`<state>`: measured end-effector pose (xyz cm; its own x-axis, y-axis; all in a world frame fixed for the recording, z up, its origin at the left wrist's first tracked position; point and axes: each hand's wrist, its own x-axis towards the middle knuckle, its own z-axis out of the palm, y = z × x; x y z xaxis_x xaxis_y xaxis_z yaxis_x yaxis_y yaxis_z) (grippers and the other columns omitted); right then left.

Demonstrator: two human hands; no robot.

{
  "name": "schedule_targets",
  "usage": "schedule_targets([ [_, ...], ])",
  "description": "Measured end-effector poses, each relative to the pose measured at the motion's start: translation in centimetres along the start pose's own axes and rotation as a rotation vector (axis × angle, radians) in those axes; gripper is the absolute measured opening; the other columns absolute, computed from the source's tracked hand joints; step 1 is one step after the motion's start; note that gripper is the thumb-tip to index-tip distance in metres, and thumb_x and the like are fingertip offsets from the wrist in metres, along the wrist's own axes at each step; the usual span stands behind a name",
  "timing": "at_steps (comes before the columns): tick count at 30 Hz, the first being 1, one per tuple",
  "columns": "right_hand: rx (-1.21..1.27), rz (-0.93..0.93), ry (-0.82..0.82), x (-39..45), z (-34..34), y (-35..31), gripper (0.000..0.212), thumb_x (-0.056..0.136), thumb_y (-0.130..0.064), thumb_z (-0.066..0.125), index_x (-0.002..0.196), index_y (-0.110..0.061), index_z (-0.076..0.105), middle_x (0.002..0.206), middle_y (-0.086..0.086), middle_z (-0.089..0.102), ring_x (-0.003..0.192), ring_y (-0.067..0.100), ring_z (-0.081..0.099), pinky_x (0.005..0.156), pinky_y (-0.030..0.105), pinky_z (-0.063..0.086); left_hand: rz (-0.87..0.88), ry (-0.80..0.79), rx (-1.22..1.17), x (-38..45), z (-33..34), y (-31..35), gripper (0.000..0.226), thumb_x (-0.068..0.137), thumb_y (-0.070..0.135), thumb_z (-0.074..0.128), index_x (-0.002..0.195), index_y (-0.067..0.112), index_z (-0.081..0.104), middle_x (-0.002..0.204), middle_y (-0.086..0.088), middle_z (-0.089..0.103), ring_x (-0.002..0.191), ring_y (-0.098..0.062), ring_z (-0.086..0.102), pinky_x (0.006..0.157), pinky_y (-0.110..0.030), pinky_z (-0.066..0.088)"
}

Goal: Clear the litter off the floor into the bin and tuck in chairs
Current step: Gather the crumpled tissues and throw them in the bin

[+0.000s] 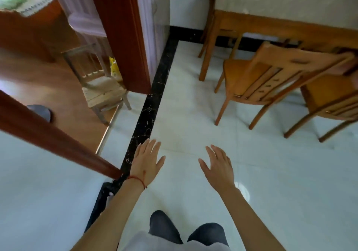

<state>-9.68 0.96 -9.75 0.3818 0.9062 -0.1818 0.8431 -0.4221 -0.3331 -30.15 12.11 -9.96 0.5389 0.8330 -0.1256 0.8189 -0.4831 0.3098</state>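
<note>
My left hand (148, 160) and my right hand (218, 164) are held out palm-down over the white tile floor (193, 105), fingers apart, holding nothing. A red string circles my left wrist. Up right, a wooden chair (271, 76) stands pulled out from the wooden table (280, 28), its back toward me and tilted. A second wooden chair (333, 99) shows at the right edge. I see no litter on the floor and no bin.
A black marble strip (153, 99) runs along the floor toward a red-brown door frame (124, 34). A small pale wooden stool (102, 92) and something yellow (114, 67) sit in the doorway. A door edge (48, 134) crosses at left. My legs are below.
</note>
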Motion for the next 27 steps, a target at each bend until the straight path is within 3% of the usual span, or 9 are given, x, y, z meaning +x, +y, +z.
schedule_targets([
  [2,0.035,0.074,0.029,-1.8,-0.8,2.3,0.057,0.093,-0.048,0.037,0.139,-0.015,0.037,0.149,0.005,0.034,0.139,0.021,0.026,0.111,0.035,0.024,0.068,-0.027,0.014,0.7,0.9,2.6,0.066,0.089,0.053,0.018,0.142,0.014,0.025,0.152,-0.006,0.024,0.142,-0.022,0.012,0.114,-0.034,0.004],
  [6,0.076,0.217,0.096,-6.0,-2.2,7.0,0.065,0.090,-0.056,0.030,0.137,-0.013,0.040,0.146,0.007,0.039,0.137,0.023,0.030,0.110,0.035,0.026,0.226,-0.080,0.033,1.0,2.8,8.2,0.083,0.076,0.057,-0.003,0.144,0.016,0.021,0.153,-0.006,0.020,0.142,-0.022,0.009,0.113,-0.031,-0.001],
  [12,0.151,0.453,0.198,-13.2,-3.4,13.6,0.054,0.094,-0.042,0.044,0.139,-0.012,0.037,0.148,0.008,0.035,0.139,0.023,0.026,0.111,0.036,0.024,0.456,-0.138,0.020,0.2,5.4,17.0,0.083,0.076,0.056,0.000,0.141,0.012,0.028,0.151,-0.008,0.026,0.141,-0.024,0.014,0.114,-0.036,0.006],
  [17,0.193,0.663,0.280,-19.3,-3.8,17.5,0.066,0.088,-0.057,0.031,0.138,-0.014,0.040,0.147,0.006,0.038,0.137,0.023,0.030,0.110,0.036,0.026,0.657,-0.189,0.049,-0.6,7.2,23.8,0.083,0.077,0.055,0.003,0.139,0.008,0.033,0.148,-0.012,0.031,0.140,-0.027,0.019,0.114,-0.039,0.010],
  [19,0.200,0.749,0.316,-21.7,-3.8,18.6,0.060,0.091,-0.053,0.036,0.137,-0.014,0.040,0.147,0.005,0.038,0.137,0.022,0.031,0.109,0.034,0.026,0.734,-0.225,0.069,-1.0,8.1,26.3,0.083,0.077,0.055,0.005,0.138,0.008,0.035,0.148,-0.013,0.033,0.140,-0.028,0.020,0.114,-0.040,0.012],
  [22,0.217,0.868,0.371,-25.1,-3.5,20.0,0.052,0.093,-0.042,0.045,0.137,-0.015,0.039,0.147,0.004,0.037,0.136,0.021,0.031,0.108,0.033,0.026,0.842,-0.277,0.087,-1.7,9.4,30.1,0.077,0.080,0.052,0.013,0.133,0.005,0.043,0.142,-0.017,0.041,0.135,-0.033,0.031,0.111,-0.044,0.021],
  [25,0.241,0.984,0.408,-28.2,-3.1,21.1,0.053,0.093,-0.042,0.045,0.138,-0.015,0.038,0.147,0.005,0.037,0.137,0.022,0.030,0.109,0.033,0.026,0.966,-0.320,0.135,-2.8,10.7,33.7,0.063,0.083,0.044,0.028,0.118,0.001,0.057,0.123,-0.021,0.059,0.118,-0.038,0.052,0.097,-0.052,0.039],
  [27,0.260,1.054,0.426,-30.0,-2.8,21.6,0.054,0.093,-0.043,0.043,0.139,-0.015,0.037,0.148,0.005,0.036,0.138,0.021,0.029,0.110,0.034,0.025,1.027,-0.335,0.131,-3.7,11.5,35.7,0.061,0.083,0.043,0.029,0.117,0.001,0.058,0.121,-0.021,0.060,0.116,-0.039,0.053,0.096,-0.053,0.040],
])
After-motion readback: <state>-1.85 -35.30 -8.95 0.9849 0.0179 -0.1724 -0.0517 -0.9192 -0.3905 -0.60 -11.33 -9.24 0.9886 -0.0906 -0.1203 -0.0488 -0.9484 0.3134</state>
